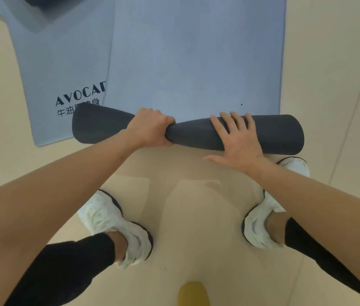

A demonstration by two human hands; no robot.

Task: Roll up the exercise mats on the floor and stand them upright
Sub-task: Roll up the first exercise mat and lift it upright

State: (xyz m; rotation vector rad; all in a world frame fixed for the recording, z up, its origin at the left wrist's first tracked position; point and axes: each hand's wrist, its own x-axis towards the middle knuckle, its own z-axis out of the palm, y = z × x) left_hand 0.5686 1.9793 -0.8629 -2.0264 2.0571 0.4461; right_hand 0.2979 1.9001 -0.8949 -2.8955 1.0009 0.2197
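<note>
Mat roll point(280, 135), dark side out, lies crosswise on floor point(196, 217) under both hands. Its unrolled blue part point(196, 62) runs flat away past the fingertips. L hand point(150, 129) grips roll near mid, fingers curled tight round it, squeezing it narrow. R hand point(238, 144) lies flat on top, fingers straight & spread, thumb out on near side. Second mat point(60, 69) w/ black "AVOCAD" print lies flat beyond L knuckles, its edge under the first. White shoes point(113, 221) sit wrist-side of both hands.
</note>
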